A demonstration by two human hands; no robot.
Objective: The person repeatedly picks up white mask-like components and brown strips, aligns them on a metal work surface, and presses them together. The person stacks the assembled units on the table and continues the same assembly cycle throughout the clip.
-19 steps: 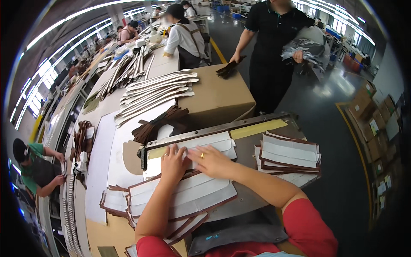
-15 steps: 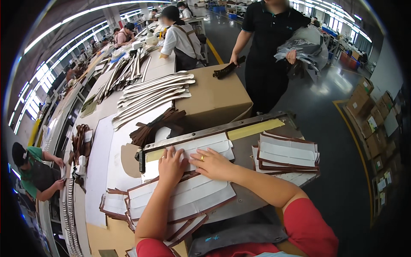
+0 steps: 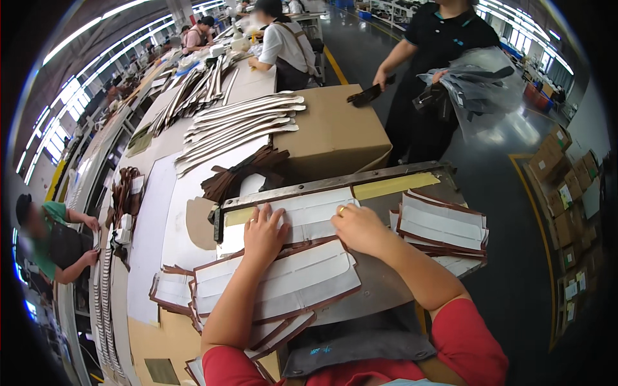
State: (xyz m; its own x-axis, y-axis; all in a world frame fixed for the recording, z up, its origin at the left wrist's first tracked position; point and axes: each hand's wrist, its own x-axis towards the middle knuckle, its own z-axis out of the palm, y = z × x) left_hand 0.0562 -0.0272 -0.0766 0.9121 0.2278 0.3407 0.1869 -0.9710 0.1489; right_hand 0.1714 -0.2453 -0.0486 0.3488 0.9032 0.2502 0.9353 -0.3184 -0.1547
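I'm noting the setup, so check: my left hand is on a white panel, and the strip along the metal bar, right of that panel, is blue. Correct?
Not quite: the strip along the metal bar is yellow, not blue, as the head view shows. The left hand is on a white panel.

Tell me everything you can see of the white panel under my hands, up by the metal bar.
The white panel is long, thin and pale, like paper or backed sheet, with a faint line running lengthwise. It lies flat, slightly slanted, along the near side of the metal bar; whether they touch is unclear. A yellow strip shows beyond its right end. Your left hand rests over its left part; your right hand is at its right end.
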